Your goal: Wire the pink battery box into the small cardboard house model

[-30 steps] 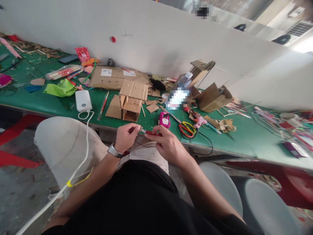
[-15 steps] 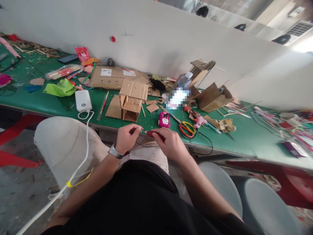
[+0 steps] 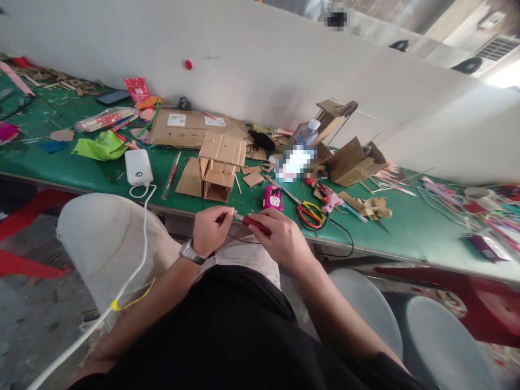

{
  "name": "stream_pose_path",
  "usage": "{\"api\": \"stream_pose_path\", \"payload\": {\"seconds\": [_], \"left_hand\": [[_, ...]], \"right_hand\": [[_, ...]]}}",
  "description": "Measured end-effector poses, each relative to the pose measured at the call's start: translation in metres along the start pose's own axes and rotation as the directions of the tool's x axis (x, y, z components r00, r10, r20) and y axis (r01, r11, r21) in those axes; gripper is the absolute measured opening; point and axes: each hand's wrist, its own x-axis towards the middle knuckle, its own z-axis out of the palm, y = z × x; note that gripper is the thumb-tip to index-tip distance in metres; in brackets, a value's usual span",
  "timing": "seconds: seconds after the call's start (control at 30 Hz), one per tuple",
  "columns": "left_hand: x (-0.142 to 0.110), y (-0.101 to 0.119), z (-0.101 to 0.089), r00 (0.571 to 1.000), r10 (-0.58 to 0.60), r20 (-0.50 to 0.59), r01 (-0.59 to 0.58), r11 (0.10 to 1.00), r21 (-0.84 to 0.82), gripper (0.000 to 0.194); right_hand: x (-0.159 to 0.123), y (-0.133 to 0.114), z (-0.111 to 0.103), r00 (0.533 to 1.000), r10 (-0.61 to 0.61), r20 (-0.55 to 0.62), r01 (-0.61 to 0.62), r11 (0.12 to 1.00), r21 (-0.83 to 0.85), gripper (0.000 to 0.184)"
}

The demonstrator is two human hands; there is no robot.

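Note:
In front of my lap, my right hand [image 3: 282,238] is wrapped round a red-handled tool [image 3: 257,223] with a short metal front end, which points left. The tool's exact kind is not clear. My left hand [image 3: 213,227], with a watch [image 3: 192,252] on its wrist, is closed in a pinch at the tool's metal tip. Anything small between those fingers is hidden. A thin dark cord runs beneath both hands. Just beyond them on the green table [image 3: 184,203] stand a small cardboard structure [image 3: 221,162] and a magenta device with a white face [image 3: 272,199].
Scissors with orange and yellow handles [image 3: 311,214] and a pink glue gun [image 3: 332,201] lie right of my hands. A white power bank [image 3: 138,167] with a cable is at left. Behind are a flat cardboard box [image 3: 190,127], a bottle [image 3: 312,130] and an open cardboard box [image 3: 353,162].
My right hand has shifted its grip on the red handle, with the fingers now farther back, so more of the handle shows. My left hand stays nearly where it was.

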Motion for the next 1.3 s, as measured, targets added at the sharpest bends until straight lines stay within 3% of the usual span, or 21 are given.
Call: {"api": "stream_pose_path", "payload": {"seconds": [0.17,0.43,0.63,0.77,0.93,1.0,1.2,1.3], "left_hand": [[-0.002,-0.001,0.001,0.996,0.089,-0.019,-0.087,0.993,0.079,0.02],[-0.003,-0.002,0.001,0.994,0.109,-0.008,-0.108,0.988,0.107,0.024],[-0.002,0.0,0.001,0.999,0.017,-0.032,-0.015,0.998,0.061,0.025],[0.001,-0.007,0.0,0.986,-0.164,-0.042,0.161,0.984,-0.07,0.028],[0.006,-0.014,0.004,0.897,-0.439,-0.054,0.38,0.826,-0.415,0.036],[0.007,-0.014,0.006,0.868,-0.495,-0.023,0.416,0.754,-0.509,0.037],[0.007,-0.006,0.009,0.858,-0.51,0.058,0.429,0.651,-0.626,0.033],[0.009,-0.002,0.007,0.864,-0.482,0.143,0.411,0.512,-0.754,0.026]], "right_hand": [[-0.002,-0.002,0.0,0.999,-0.027,-0.024,0.026,1.0,-0.014,0.026],[0.0,-0.008,0.0,0.983,-0.161,-0.087,0.157,0.986,-0.056,0.026],[0.001,-0.012,0.004,0.955,-0.27,-0.118,0.26,0.961,-0.098,0.032],[0.002,-0.009,0.001,0.966,-0.218,-0.135,0.216,0.976,-0.036,0.028],[0.006,0.008,0.001,0.96,-0.005,-0.279,0.03,0.996,0.084,0.02],[0.01,0.02,0.009,0.963,0.048,-0.266,-0.024,0.996,0.091,0.023],[0.021,0.053,0.057,0.98,0.152,-0.125,-0.146,0.988,0.057,0.028],[0.028,0.062,0.075,0.985,0.144,-0.091,-0.14,0.989,0.051,0.028]]}}
